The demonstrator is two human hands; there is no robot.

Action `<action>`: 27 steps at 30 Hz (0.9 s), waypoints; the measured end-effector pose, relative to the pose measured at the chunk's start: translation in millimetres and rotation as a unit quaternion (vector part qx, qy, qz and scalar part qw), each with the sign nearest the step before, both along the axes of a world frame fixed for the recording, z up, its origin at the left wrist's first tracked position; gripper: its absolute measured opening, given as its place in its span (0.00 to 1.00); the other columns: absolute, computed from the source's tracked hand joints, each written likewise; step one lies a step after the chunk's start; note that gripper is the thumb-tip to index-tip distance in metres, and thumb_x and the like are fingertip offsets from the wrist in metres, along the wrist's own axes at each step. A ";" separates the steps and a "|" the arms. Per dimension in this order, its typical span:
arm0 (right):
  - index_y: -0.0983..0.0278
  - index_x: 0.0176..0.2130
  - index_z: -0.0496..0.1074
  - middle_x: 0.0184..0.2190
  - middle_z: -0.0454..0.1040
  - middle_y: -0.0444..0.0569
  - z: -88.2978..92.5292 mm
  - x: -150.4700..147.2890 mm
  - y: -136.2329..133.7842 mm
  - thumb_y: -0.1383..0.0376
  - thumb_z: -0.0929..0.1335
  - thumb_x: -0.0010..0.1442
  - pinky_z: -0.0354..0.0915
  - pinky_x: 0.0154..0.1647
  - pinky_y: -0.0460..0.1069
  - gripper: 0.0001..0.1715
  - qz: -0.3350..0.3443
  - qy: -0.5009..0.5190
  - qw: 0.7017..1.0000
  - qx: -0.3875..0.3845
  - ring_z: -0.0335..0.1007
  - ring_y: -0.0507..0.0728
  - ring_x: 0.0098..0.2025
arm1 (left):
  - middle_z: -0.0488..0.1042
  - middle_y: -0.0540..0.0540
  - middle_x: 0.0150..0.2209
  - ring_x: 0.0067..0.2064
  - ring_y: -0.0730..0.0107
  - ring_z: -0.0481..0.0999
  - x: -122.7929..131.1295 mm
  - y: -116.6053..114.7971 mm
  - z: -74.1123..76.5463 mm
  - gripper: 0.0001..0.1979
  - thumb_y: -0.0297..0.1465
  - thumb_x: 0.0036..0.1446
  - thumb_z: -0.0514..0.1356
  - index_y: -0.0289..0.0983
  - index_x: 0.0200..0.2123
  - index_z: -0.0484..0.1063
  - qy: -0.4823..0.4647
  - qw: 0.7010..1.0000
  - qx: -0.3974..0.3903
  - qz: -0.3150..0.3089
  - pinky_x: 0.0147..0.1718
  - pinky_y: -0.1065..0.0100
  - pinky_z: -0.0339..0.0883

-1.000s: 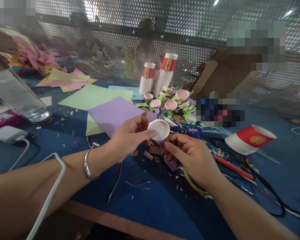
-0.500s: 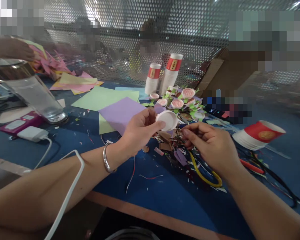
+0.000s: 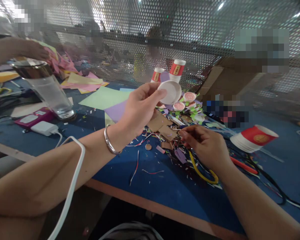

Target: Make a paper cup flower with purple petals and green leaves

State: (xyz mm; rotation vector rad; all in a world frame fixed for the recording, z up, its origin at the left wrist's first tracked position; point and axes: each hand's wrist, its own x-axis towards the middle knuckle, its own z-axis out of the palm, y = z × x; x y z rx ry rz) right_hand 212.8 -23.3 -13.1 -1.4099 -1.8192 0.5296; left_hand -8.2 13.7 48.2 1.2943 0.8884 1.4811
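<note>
My left hand [image 3: 145,105] is pinched on a round white cup bottom [image 3: 170,92], which looks cut from a paper cup. A bit of purple paper [image 3: 164,76] shows behind its upper edge. The hand is raised above the scraps, with its thumb over the cup bottom's left side. Lower to the right, my right hand [image 3: 205,145] has its fingertips drawn together at the edge of the scrap pile; what they hold, if anything, cannot be made out. Beneath that hand curves a yellow handle-like loop [image 3: 202,175]. Brown cardboard pieces [image 3: 162,125] lie between the hands.
Decorated round pieces [image 3: 178,106] are heaped behind the scraps. Stacked paper cups [image 3: 178,68] stand at the back, and a red-and-white cup stack [image 3: 255,138] lies at right. Green paper [image 3: 102,98], a glass bottle [image 3: 52,93] and a co-worker's hand [image 3: 36,49] are at left.
My left hand has lifted the white cup bottom up and slightly away, uncovering cardboard pieces below. My right hand stays near the scraps. The whole view has shifted a little.
</note>
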 end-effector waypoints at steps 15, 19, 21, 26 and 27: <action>0.61 0.36 0.79 0.28 0.80 0.45 16.1 14.8 1.6 0.55 0.68 0.66 0.64 0.28 0.48 0.14 0.036 -0.131 0.991 -0.018 0.74 0.54 0.26 | 0.78 0.46 0.32 0.31 0.74 0.74 -35.5 1.0 -53.0 0.13 0.39 0.60 0.66 0.33 0.38 0.77 0.200 0.959 -0.090 -0.179 0.31 0.70 0.67; 0.60 0.35 0.79 0.26 0.79 0.44 17.6 16.0 2.9 0.56 0.68 0.67 0.62 0.26 0.48 0.13 0.034 -0.143 0.989 -0.007 0.69 0.52 0.23 | 0.77 0.47 0.28 0.28 0.74 0.71 -36.9 -9.4 -52.6 0.17 0.44 0.64 0.63 0.34 0.36 0.78 0.328 0.911 -0.020 -0.250 0.27 0.71 0.62; 0.60 0.35 0.79 0.27 0.80 0.45 17.7 15.9 3.2 0.56 0.68 0.67 0.62 0.26 0.47 0.13 0.037 -0.143 0.989 -0.002 0.70 0.52 0.24 | 0.77 0.48 0.30 0.29 0.75 0.70 -32.8 -19.8 -52.5 0.16 0.43 0.65 0.61 0.35 0.37 0.78 0.380 0.893 0.031 -0.240 0.27 0.71 0.60; 0.60 0.36 0.78 0.29 0.81 0.46 16.6 15.4 2.4 0.57 0.68 0.67 0.65 0.27 0.47 0.13 0.050 -0.142 0.989 -0.004 0.74 0.53 0.26 | 0.73 0.51 0.26 0.25 0.75 0.66 -22.5 -34.2 -57.6 0.11 0.38 0.65 0.61 0.36 0.37 0.77 0.464 0.847 0.121 -0.230 0.26 0.69 0.56; 0.60 0.36 0.78 0.29 0.81 0.46 16.5 15.4 2.2 0.57 0.68 0.68 0.65 0.27 0.47 0.13 0.051 -0.142 0.989 -0.003 0.74 0.53 0.26 | 0.73 0.51 0.26 0.26 0.74 0.66 -22.0 -34.6 -59.1 0.11 0.38 0.66 0.60 0.37 0.37 0.76 0.476 0.839 0.134 -0.227 0.27 0.69 0.56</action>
